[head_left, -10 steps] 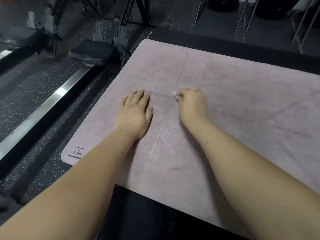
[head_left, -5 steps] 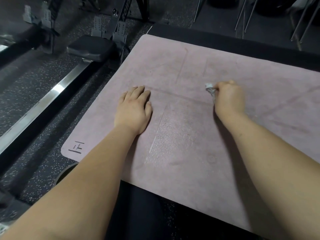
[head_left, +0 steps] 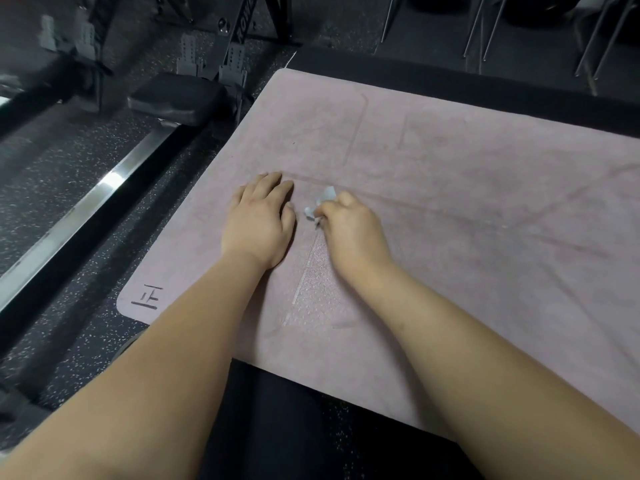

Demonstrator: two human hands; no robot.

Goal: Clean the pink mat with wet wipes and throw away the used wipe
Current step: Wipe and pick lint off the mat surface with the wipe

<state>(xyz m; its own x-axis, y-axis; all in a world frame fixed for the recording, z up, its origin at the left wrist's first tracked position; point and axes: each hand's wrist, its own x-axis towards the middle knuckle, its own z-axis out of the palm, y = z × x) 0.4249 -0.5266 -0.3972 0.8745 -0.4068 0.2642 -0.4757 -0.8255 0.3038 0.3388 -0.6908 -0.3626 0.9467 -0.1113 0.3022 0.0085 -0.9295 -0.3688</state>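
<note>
Dark speckled rubber floor (head_left: 62,174) is stretching across the room. On the left, a rowing machine's steel rail (head_left: 86,206) is catching a bright glint of light, its black padded seat (head_left: 173,98) sitting near grey footrests (head_left: 194,62). Thin metal legs (head_left: 479,29) are standing at the back.

Both hands on the mat (head_left: 450,168), wipe (head_left: 320,202) between them.

place: gym | cues: rowing machine seat (head_left: 175,98), steel rail (head_left: 112,180), speckled rubber floor (head_left: 45,168), pink mat (head_left: 467,209)
</note>
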